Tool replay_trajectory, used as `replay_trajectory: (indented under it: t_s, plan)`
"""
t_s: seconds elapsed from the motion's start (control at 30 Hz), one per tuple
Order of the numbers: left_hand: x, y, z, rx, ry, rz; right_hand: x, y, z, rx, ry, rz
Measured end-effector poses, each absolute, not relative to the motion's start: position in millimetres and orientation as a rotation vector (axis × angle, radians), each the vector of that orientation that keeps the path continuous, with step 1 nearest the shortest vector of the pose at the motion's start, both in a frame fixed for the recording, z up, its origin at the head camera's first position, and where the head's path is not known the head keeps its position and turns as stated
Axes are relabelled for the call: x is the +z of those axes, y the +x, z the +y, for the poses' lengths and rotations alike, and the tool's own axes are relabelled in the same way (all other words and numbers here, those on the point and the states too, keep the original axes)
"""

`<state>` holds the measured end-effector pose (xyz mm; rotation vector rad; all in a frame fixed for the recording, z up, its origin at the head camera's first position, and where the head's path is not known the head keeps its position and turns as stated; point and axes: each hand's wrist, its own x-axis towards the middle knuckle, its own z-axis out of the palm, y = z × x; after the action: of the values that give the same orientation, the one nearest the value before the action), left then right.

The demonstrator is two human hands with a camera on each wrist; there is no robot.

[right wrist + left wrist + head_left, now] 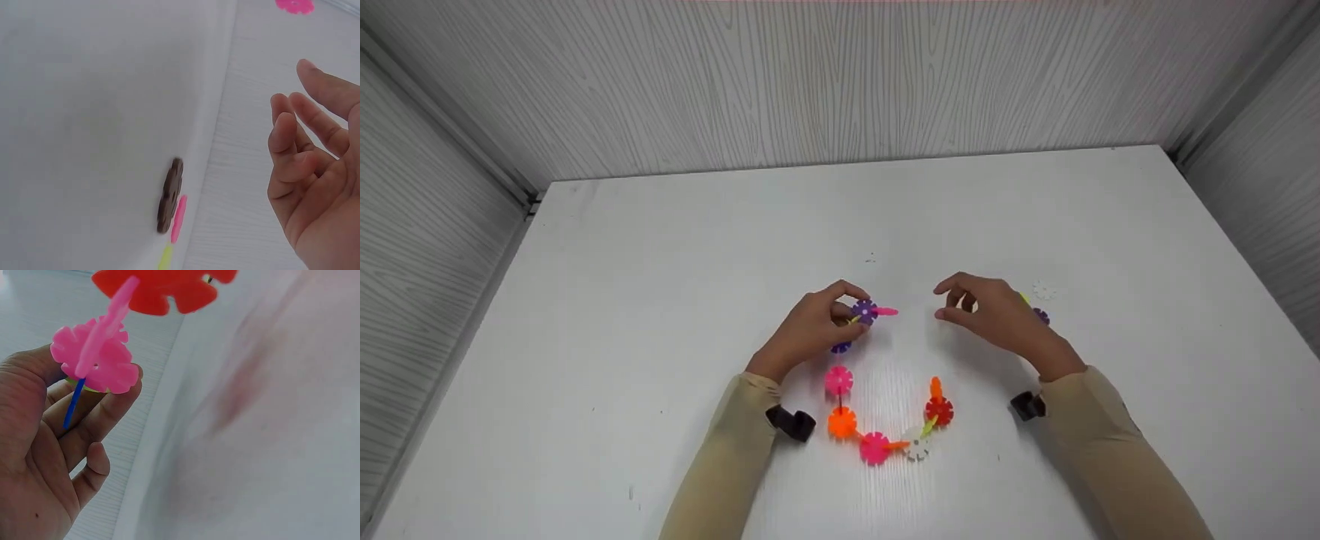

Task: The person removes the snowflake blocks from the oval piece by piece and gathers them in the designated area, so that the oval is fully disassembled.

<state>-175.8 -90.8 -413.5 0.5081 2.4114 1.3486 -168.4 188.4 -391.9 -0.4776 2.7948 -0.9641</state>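
Observation:
Between its thumb and fingers, my left hand [814, 326] holds the end of a chain of notched plastic discs. A purple disc [865, 312] shows at the fingertips, and a pink disc [887, 311] sticks out from it edge-on. Closer in the left wrist view, a pink disc [95, 365] and a blue disc [73, 404] are at the left hand [67, 416]. The rest of the chain curves over the table, through an orange disc [842, 423] and a white disc [916, 444] to a red disc [939, 411]. My right hand [990, 311] hovers with bent fingers, holding nothing.
Beyond the right hand lie a loose white disc [1044, 290] and a purple disc [1041, 316] on the white table [697, 247]. In the right wrist view, a brown disc [170, 197] is beside a pink disc [179, 219]. Wood-grain panels [840, 82] stand around the table.

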Motion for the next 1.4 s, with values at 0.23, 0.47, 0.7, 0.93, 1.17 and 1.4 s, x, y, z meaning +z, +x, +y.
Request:
replay_trajectory:
  t_s: [0.23,0.47,0.7,0.93,1.17,1.4]
  plan:
    - [-413.1,-175.1,-87.0,1.312,0.472,2.436,-389.4,-168.0,167.6,-0.971,-0.494,2.766]
    - [-414.9,-174.5,-85.5,1.328,0.468,2.411,-391.4,-168.2,156.8,-0.939,-0.577,2.747]
    - [-416.1,-174.7,-85.5,1.333,0.483,2.408,-393.6,-169.9,149.5,-0.895,-0.570,2.733]
    - [-416.0,-175.6,-86.5,1.352,0.507,2.398,-393.1,-169.4,143.7,-0.875,-0.593,2.757]
    - [-414.8,-175.0,-87.8,1.373,0.540,2.401,-391.5,-167.6,140.5,-0.866,-0.710,2.825]
    - [-415.2,-177.5,-95.9,1.304,0.512,2.487,-390.2,-171.0,159.1,-0.851,-0.787,2.963]
